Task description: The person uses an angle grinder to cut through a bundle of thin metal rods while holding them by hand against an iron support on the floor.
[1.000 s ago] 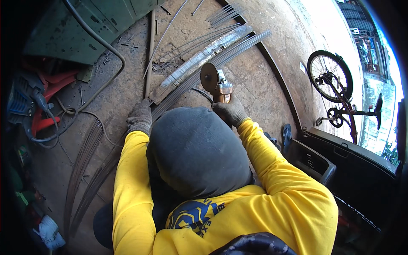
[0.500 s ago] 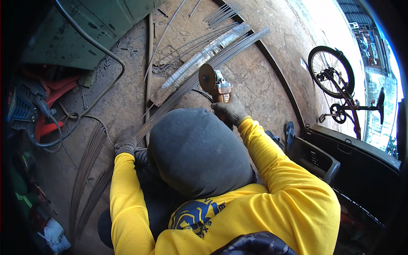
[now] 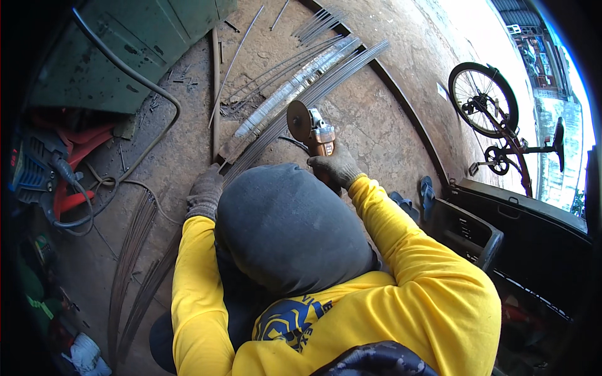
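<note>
Wrapped round the body of an angle grinder (image 3: 322, 145) is my gloved right hand (image 3: 340, 166). The grinder's thin round disc (image 3: 300, 121) is upright and lies over the edge of a bundle of thin metal rods (image 3: 326, 84). My gloved left hand (image 3: 205, 188) is at the near end of that bundle, fingers closed together; what they hold is hidden. Just beyond it lies a flat metal bar (image 3: 285, 94), silvery with a brown near end, alongside the rods. A large rounded shape in grey cloth (image 3: 291, 229) sits between my yellow sleeves and hides part of the rods.
More rods (image 3: 135, 250) lie at the left. A blue and red machine (image 3: 41, 166) with cables stands there, below a green metal panel (image 3: 132, 50). A dark metal strip (image 3: 407, 100) crosses the floor. Slippers (image 3: 427, 194), a black chair (image 3: 467, 232) and a bicycle (image 3: 486, 100) are at the right.
My left hand has moved forward and to the right, up to the end of the rods and bar. The grinder stays in my right hand, almost unmoved. The whole view has shifted slightly.
</note>
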### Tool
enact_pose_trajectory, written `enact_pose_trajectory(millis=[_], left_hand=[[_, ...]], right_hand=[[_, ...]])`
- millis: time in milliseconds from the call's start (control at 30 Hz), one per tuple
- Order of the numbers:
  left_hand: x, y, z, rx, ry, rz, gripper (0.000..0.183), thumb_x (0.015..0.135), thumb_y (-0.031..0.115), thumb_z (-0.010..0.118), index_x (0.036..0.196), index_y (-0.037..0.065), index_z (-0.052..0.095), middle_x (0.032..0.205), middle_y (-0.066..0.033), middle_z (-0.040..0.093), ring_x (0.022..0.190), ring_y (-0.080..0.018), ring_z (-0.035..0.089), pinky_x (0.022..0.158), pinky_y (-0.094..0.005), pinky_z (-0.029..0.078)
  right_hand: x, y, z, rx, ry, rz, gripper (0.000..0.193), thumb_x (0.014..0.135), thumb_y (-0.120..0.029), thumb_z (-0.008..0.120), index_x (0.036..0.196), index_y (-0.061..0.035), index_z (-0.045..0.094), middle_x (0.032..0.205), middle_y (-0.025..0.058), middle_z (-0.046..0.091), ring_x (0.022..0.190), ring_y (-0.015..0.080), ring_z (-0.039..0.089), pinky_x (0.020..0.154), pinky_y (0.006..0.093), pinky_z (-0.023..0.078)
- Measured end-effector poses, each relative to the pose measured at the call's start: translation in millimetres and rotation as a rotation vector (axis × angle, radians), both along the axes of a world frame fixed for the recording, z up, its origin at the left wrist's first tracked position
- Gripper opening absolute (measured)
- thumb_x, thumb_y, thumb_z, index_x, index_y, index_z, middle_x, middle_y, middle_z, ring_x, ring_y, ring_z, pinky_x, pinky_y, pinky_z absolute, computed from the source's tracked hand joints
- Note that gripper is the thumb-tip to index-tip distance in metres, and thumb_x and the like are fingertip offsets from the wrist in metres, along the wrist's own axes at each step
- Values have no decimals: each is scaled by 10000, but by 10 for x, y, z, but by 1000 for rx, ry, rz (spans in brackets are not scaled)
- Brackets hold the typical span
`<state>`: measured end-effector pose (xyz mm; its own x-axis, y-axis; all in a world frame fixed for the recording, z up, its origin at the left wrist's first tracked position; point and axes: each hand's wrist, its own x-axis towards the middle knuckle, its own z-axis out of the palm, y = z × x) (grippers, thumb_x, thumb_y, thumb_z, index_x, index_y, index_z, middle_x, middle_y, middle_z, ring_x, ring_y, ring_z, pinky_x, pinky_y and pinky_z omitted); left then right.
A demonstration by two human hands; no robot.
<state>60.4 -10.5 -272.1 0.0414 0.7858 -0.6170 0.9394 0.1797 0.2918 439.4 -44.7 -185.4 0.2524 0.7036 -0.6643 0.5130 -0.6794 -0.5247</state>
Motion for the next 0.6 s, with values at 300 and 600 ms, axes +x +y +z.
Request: enact_pose_trajectory(millis=[300,600], left_hand=[[83,155,-120,-256,-58,88,537,1018,279,470,1552,335,458,1353,-262,641,1229,-481,622,1034,-542,504],[280,184,312,-254,29,-7,519,1026,269,489,1541,331,467,1325,-272,648,1198,-475,639,1007,-532,515]], right_hand=[[-3,1,-23,31,13,-12,876,685,-396,903,1392,-19,547,1249,213,697,1139,342,685,1010,432,533],[67,-33,-87,40,-2,-32,832,694,-366,899,1368,-8,569,1207,204,713,1096,325,699,991,430,541]])
